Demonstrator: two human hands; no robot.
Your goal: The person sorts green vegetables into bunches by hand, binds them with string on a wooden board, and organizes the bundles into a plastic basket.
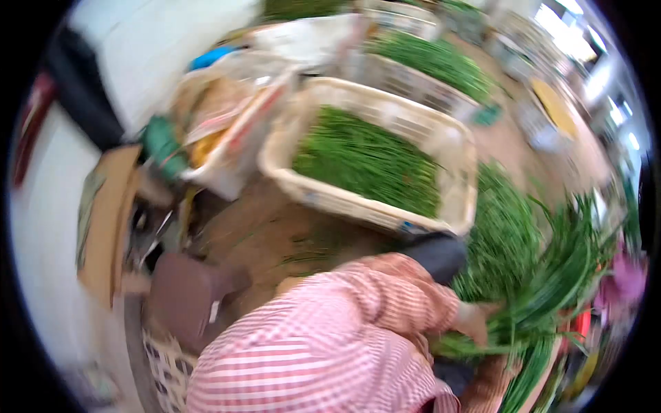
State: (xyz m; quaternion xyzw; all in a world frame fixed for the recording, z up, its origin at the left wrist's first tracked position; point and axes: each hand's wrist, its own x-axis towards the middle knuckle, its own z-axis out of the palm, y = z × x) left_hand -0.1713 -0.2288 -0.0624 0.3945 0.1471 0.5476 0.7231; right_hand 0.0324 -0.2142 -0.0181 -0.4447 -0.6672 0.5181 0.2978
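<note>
My left hand [474,323], at the end of a red-and-white checked sleeve, is closed around the lower part of a bunch of long green stalks [564,289]. The bunch fans out toward the upper right. Lower down, my right hand [507,368] is at the stalk ends, partly covered and blurred, so its fingers cannot be made out. More green stalks lie in a heap [499,234] just beyond my hands. A cream plastic crate [372,206] holding cut greens stands beyond my left arm.
Another crate of greens [413,82] stands behind. At the left are a white sack-lined box [241,138], a brown stool [180,292] and cardboard [110,220] by the wall. A purple item [623,279] is at the right edge.
</note>
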